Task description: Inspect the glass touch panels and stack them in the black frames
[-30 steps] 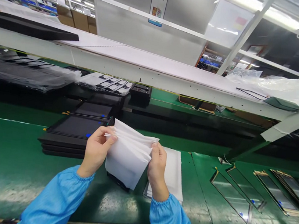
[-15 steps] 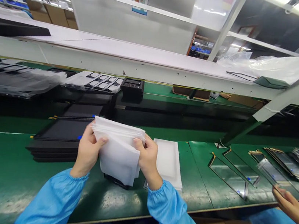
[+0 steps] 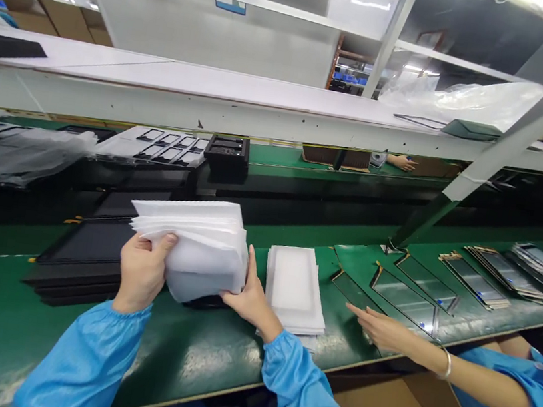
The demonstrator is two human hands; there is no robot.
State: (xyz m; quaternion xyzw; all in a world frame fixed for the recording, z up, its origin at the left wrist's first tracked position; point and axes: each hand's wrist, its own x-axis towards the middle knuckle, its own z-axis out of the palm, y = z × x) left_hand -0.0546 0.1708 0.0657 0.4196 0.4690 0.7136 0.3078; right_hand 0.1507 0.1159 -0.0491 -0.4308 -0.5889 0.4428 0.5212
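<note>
A thick stack of thin white translucent sheets (image 3: 208,242) is held up over the table, its upper edges fanned unevenly. My left hand (image 3: 143,273) pinches the stack at its left side, thumb in front. At the right edge, my right hand (image 3: 253,298) grips it with the thumb at the lower corner and the index finger pointing up. Something dark, mostly hidden, lies beneath the stack. Just right of my right hand is a pile of white sheets (image 3: 293,287) on the table.
Black flat panels (image 3: 88,245) are piled to the left. A co-worker's hand (image 3: 380,326) reaches over a glass panel (image 3: 353,289) on the right; more framed glass panels (image 3: 407,300) lie beyond. A slanted post (image 3: 425,218) and a white shelf (image 3: 267,92) stand behind.
The stack has tilted and swung slightly left, and my right hand has slid down its right edge. The co-worker's hand has come left with a glass panel, now lying on the table.
</note>
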